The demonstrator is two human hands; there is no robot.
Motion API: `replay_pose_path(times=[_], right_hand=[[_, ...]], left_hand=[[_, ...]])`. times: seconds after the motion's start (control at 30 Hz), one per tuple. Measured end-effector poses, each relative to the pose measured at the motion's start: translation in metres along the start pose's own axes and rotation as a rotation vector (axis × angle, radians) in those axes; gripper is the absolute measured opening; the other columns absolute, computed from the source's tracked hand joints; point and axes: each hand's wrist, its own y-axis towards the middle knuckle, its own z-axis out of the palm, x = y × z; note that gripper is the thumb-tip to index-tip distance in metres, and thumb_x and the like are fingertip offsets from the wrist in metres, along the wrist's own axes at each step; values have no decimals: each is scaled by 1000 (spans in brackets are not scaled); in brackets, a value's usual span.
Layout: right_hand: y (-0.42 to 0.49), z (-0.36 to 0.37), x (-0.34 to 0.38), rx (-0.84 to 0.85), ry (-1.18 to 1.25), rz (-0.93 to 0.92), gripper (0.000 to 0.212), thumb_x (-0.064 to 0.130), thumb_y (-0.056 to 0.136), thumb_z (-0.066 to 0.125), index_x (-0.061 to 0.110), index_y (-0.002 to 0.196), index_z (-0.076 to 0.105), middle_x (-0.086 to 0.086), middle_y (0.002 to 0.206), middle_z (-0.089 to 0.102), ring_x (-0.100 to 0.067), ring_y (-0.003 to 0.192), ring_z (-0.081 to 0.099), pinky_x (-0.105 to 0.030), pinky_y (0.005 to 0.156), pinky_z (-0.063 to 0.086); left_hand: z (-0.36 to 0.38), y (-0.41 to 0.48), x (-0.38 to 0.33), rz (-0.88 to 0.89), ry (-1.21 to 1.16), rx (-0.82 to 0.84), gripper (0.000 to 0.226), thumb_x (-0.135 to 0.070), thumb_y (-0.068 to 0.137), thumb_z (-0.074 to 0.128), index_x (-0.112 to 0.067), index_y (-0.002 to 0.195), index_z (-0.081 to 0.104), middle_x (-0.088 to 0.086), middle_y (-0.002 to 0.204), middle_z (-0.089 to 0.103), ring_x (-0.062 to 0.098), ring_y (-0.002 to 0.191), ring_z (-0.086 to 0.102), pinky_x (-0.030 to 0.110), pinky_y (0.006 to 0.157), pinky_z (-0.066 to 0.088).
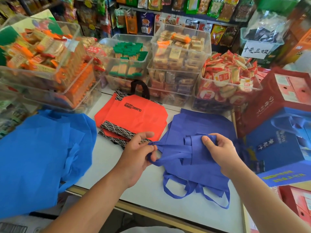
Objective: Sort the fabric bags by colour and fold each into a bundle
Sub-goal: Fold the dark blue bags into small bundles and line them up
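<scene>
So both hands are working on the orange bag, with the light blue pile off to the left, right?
Not quite: in the head view the left hand and right hand hold the dark blue bag; the orange bag lies behind them. The light blue pile is off to the left.

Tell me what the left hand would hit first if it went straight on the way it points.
Likely the orange bag stack, lying just beyond the left hand, which grips a purple strap. If the hand is raised, it may pass above.
</scene>
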Motion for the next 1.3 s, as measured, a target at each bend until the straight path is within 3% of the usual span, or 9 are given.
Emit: replay_pose_path(times=[0.1,0.23,0.43,0.53,0.73,0.9,1.1,1.2,1.3], right_hand=[[-1,5,-5,27,28,66,16,39,96,70,24,93,73,-7,96,74,-29,96,69,-49,87,58],[-4,6,-9,38,63,116,19,41,95,70,23,91,74,-13,100,74,-29,91,67,-52,90,57],[-14,8,-13,50,56,42,14,40,95,71,26,92,73,-3,94,76,-31,99,70,-52,89,58],[-16,1,-15,57,32,-16,8,41,95,71,34,92,73,3,92,75,-28,98,69,-53,89,59],[-18,-9,-15,28,62,-86,8,42,96,69,34,97,72,2,94,75,-30,98,70,-58,89,58],[-17,-10,-20,19,48,-76,10,44,96,69,34,98,72,2,95,75,-31,99,70,-59,89,58],[-16,-11,-25,28,67,35,12,43,96,69,34,89,73,-7,96,75,-39,101,68,-58,89,57],[-13,-15,-24,79,76,68,14,42,95,71,30,91,74,-11,96,75,-42,102,69,-62,91,57],[-9,-17,-20,123,64,98,15,41,94,72,27,92,76,-10,96,77,-40,102,71,-62,92,57]], left_hand=[[1,-3,-4,-63,-179,28,31,7,96,41,-8,113,62,7,66,42,17,50,36,34,70,53],[1,-6,-9,39,-205,39,24,6,99,51,-7,117,61,10,67,49,23,62,53,45,87,56],[-2,-4,-2,181,420,-46,30,-5,99,63,-31,113,65,-1,78,63,19,67,64,38,82,61],[-9,-1,-2,149,647,-55,14,-15,102,60,-17,97,72,0,70,65,14,67,66,46,84,61],[-1,-6,3,97,375,-86,18,-16,105,57,-10,99,72,5,81,74,13,86,74,46,99,57],[2,-13,3,101,294,-106,14,-9,103,59,-7,109,72,12,79,74,21,79,74,45,78,64],[-2,-30,-20,8,244,317,31,6,104,48,-6,111,75,26,111,71,34,108,73,52,95,58],[-7,-33,-29,-25,392,520,46,13,98,55,-12,135,64,12,125,72,27,120,68,44,102,55],[-6,-29,-32,36,609,502,56,14,90,65,-20,134,64,-2,120,76,18,114,72,35,100,56]])
